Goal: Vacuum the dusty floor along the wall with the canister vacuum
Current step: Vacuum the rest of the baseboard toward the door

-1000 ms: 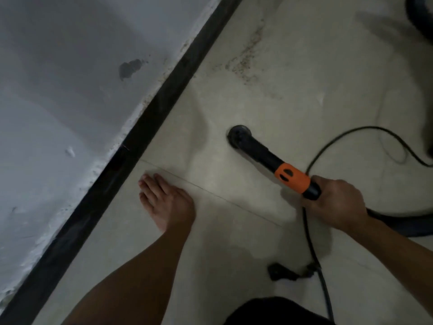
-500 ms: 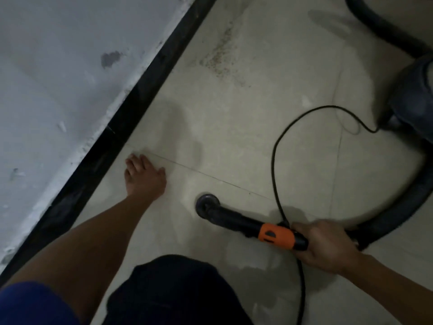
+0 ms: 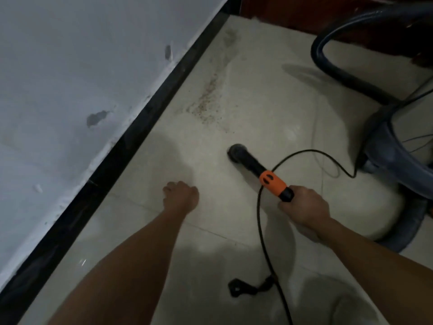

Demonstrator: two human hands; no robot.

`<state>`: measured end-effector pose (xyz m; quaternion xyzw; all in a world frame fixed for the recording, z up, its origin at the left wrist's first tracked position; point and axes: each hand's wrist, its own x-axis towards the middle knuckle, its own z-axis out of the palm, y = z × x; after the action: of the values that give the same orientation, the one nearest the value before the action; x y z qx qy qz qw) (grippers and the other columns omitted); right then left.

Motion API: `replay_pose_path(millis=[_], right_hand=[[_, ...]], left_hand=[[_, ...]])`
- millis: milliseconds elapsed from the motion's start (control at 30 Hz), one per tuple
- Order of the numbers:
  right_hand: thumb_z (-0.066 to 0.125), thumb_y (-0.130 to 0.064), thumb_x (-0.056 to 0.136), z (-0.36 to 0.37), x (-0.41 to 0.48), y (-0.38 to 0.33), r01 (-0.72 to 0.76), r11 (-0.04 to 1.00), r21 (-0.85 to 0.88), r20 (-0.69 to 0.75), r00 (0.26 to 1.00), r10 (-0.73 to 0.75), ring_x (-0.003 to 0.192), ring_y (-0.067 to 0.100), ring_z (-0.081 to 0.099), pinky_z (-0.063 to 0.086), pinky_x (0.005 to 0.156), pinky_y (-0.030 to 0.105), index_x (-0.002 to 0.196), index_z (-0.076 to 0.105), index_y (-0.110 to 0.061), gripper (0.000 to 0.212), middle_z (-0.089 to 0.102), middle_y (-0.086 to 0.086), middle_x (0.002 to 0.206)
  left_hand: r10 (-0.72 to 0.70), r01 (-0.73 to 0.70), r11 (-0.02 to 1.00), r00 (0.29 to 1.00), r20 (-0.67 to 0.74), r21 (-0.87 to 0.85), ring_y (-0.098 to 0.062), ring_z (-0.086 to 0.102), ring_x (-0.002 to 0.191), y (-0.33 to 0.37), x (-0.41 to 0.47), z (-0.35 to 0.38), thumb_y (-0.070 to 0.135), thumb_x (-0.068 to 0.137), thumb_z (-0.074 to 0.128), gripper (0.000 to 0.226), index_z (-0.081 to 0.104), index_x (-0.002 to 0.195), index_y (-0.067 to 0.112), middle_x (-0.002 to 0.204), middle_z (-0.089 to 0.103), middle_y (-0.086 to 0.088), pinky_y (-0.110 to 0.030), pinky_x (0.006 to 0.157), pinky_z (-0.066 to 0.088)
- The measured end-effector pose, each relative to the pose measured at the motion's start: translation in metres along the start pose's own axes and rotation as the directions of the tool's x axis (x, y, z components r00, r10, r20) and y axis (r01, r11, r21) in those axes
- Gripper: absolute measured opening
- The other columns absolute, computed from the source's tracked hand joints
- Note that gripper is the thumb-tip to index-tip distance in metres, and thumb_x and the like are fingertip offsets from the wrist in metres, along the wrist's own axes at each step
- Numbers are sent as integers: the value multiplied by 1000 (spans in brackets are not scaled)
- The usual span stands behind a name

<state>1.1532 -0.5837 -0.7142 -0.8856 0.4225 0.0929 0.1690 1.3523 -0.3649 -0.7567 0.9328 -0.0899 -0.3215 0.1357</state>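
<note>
My right hand (image 3: 304, 207) grips the black rear end of the vacuum nozzle (image 3: 253, 164), just behind its orange collar (image 3: 273, 182). The nozzle's round mouth (image 3: 235, 151) rests on the pale tiled floor (image 3: 257, 102). A patch of reddish-brown dust (image 3: 206, 106) lies ahead of the mouth, next to the black skirting (image 3: 140, 127) of the white wall (image 3: 70, 78). The canister vacuum (image 3: 398, 160) stands at the right, and its thick hose (image 3: 328, 66) loops behind it. My left hand is out of sight.
My bare foot (image 3: 180, 195) stands on the floor left of the nozzle. A thin black power cord (image 3: 264, 231) crosses over the nozzle and ends in a plug (image 3: 236, 289) near the bottom. Dark wooden furniture (image 3: 304, 10) stands at the far end.
My right hand has pushed the nozzle forward along the floor toward the dust patch. The foot has stepped away from the wall.
</note>
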Motion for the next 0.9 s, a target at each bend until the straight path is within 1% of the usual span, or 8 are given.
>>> replay_pose_path(millis=[133,233,333,567,633,733,800,900], right_hand=[[68,-35,74,2,32,10,-37,996,84,-50,998,42,58,19,54,35,53,26,81,60,-23,16,58,-5,64],[67,-42,72,5,41,25,-16,996,90,-37,999,20,55,14,54,32,49,24,76,58,-23,21,59,-4,61],[68,-41,70,-5,70,27,-16,996,86,-76,997,23,54,15,55,35,50,25,75,60,-22,22,59,-3,59],[71,-41,72,3,79,0,181,976,-120,38,983,-178,74,36,67,41,59,34,90,64,-25,26,68,12,75],[72,-45,74,-5,101,-5,137,987,-86,-4,990,-138,77,38,67,41,61,35,97,67,-25,31,70,15,79],[75,-38,73,-28,152,-15,24,998,57,-78,997,-19,68,35,61,41,60,34,90,66,-18,28,62,12,70],[75,-34,72,-33,159,-20,43,997,64,-78,996,-38,62,29,55,40,58,33,84,61,-21,23,56,6,64],[74,-39,74,-13,122,-18,151,986,-69,31,988,-149,68,37,65,44,59,37,98,68,-22,31,67,15,72]], left_hand=[[-92,94,996,953,-288,-8,-38,2,146,13,18,42,33,99,33,64,16,148,-4,158,4,-24,-50,118,8],[-184,162,983,896,-403,-88,-39,-3,146,31,41,59,33,99,31,67,11,150,-4,158,0,-26,-54,116,-3],[-273,230,962,834,-479,-148,-41,1,146,47,70,66,37,96,30,69,15,149,-4,156,6,-29,-57,114,-2],[-338,282,941,812,-476,-187,-40,1,146,50,82,70,39,95,28,68,17,150,0,157,6,-27,-57,116,-1],[-350,294,937,812,-467,-191,-40,-1,146,53,79,68,38,95,28,68,16,150,1,157,5,-27,-56,116,-2],[-362,316,932,809,-463,-176,-39,-4,146,54,80,66,38,96,28,67,14,151,3,158,2,-26,-55,116,-6],[-373,329,928,812,-449,-176,-39,-4,146,54,79,65,39,95,26,68,13,151,3,158,1,-26,-55,116,-7],[-377,341,926,810,-450,-162,-39,-4,146,54,79,65,41,94,20,69,11,151,4,158,2,-26,-56,116,-5]])
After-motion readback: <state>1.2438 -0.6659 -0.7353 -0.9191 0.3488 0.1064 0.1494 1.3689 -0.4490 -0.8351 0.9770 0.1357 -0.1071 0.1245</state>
